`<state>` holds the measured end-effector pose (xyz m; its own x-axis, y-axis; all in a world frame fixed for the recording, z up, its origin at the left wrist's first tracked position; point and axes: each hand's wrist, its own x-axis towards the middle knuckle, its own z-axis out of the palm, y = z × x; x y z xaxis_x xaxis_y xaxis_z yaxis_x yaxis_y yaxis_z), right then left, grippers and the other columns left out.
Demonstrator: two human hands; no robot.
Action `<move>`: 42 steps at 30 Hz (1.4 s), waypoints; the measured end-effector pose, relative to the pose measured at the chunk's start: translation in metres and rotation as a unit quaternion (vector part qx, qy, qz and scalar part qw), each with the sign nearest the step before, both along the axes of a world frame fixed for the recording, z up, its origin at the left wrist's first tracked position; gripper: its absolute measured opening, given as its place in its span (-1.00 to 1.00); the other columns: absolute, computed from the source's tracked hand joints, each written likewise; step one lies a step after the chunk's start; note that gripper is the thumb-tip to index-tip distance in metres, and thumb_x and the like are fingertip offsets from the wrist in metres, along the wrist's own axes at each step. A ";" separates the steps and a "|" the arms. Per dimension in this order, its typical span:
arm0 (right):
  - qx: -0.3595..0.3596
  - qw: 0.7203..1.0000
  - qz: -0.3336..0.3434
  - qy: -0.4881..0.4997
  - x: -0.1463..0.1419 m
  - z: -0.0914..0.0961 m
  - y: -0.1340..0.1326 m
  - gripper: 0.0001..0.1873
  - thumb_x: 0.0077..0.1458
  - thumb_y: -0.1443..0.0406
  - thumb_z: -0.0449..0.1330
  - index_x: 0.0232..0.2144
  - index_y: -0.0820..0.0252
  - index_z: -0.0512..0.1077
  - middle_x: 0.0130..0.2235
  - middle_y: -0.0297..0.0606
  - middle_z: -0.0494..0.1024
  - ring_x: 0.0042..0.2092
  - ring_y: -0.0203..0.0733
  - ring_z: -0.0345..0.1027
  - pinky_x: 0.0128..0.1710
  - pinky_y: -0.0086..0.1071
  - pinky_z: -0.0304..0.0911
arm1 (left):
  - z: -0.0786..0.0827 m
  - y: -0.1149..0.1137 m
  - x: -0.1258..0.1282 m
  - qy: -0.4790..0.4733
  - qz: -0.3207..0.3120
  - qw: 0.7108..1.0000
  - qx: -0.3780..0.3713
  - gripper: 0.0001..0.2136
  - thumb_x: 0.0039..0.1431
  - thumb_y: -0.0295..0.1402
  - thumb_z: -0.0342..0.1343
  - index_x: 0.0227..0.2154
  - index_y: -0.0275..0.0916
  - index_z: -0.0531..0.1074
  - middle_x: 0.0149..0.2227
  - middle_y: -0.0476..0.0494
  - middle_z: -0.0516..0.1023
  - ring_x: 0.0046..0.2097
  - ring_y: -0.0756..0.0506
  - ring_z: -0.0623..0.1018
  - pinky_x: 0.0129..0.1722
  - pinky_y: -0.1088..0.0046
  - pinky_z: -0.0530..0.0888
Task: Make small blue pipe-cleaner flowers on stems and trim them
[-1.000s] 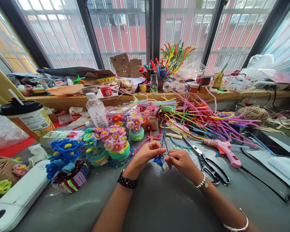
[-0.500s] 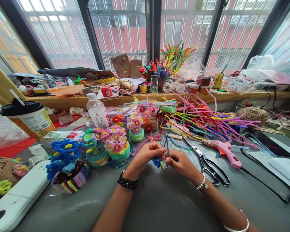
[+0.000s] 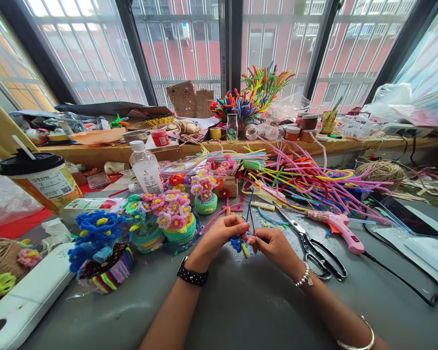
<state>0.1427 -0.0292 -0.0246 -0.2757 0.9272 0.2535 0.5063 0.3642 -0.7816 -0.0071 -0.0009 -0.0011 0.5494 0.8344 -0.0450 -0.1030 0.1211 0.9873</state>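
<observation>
My left hand (image 3: 230, 230) is closed in a pinch on a blue pipe cleaner (image 3: 250, 201) that stands up past the fingertips. Below these fingers hangs a bunched blue pipe-cleaner piece (image 3: 236, 244), with a short yellow end (image 3: 245, 250) beside it. Close by on the right, my right hand (image 3: 273, 244) pinches a thin dark pointed strip (image 3: 253, 224), whose kind is hard to make out. Its tip leans up near the blue stem. The fingers cover much of the work.
Large black-handled scissors (image 3: 316, 250) and a pink glue gun (image 3: 337, 226) lie to the right. Pipe cleaners (image 3: 299, 170) are heaped behind. Finished pipe-cleaner flowers (image 3: 173, 206) stand left, near a bottle (image 3: 145, 167), a lidded cup (image 3: 45, 180) and a white device (image 3: 36, 291).
My right hand has shifted slightly, and the thin dark strip now stands more apart from the blue stem. My left hand keeps its pinch almost in place.
</observation>
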 end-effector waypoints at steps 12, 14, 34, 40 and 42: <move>-0.021 0.999 0.010 0.025 0.005 0.005 0.001 -0.33 -0.09 -0.18 -0.25 -0.74 0.25 0.23 -0.70 -0.38 0.19 -0.62 -0.38 0.03 -0.60 -0.49 -0.04 | 0.001 0.000 0.001 0.010 -0.002 1.000 -0.009 -0.74 -0.17 -0.21 0.14 -0.65 -0.31 0.28 -0.64 0.03 0.34 -0.56 0.09 0.30 -0.54 0.58 0.17; -0.025 0.998 0.035 0.034 0.004 0.006 0.000 -0.31 -0.09 -0.19 -0.31 -0.66 0.25 0.26 -0.66 -0.37 0.20 -0.59 -0.37 0.03 -0.60 -0.49 -0.03 | 0.000 0.000 0.001 -0.001 0.002 1.000 -0.010 -0.75 -0.14 -0.20 0.12 -0.63 -0.32 0.30 -0.62 0.01 0.36 -0.54 0.09 0.32 -0.51 0.57 0.20; -0.017 0.998 0.056 0.022 -0.001 0.003 -0.001 -0.32 -0.05 -0.16 -0.27 -0.75 0.25 0.24 -0.69 -0.37 0.23 -0.59 -0.38 0.09 -0.56 -0.50 -0.01 | -0.001 -0.001 0.001 -0.027 -0.017 0.999 -0.023 -0.76 -0.06 -0.22 0.06 -0.59 -0.33 0.35 -0.59 0.01 0.34 -0.51 0.09 0.33 -0.48 0.60 0.21; -0.014 0.999 0.022 0.043 0.000 0.000 0.000 -0.35 -0.03 -0.12 -0.20 -0.82 0.24 0.20 -0.73 -0.39 0.19 -0.63 -0.39 0.06 -0.56 -0.49 -0.04 | -0.003 0.001 0.001 -0.039 0.015 0.999 0.002 -0.80 -0.02 -0.27 0.04 -0.60 -0.32 0.32 -0.58 0.02 0.34 -0.50 0.10 0.32 -0.47 0.61 0.20; -0.021 0.998 0.027 0.045 0.001 0.000 0.000 -0.35 -0.04 -0.13 -0.21 -0.80 0.24 0.22 -0.73 -0.39 0.18 -0.63 -0.39 0.04 -0.57 -0.49 -0.05 | -0.002 0.001 0.001 -0.049 0.026 0.998 0.014 -0.80 0.00 -0.28 0.01 -0.59 -0.31 0.32 -0.59 0.02 0.34 -0.50 0.09 0.33 -0.46 0.60 0.21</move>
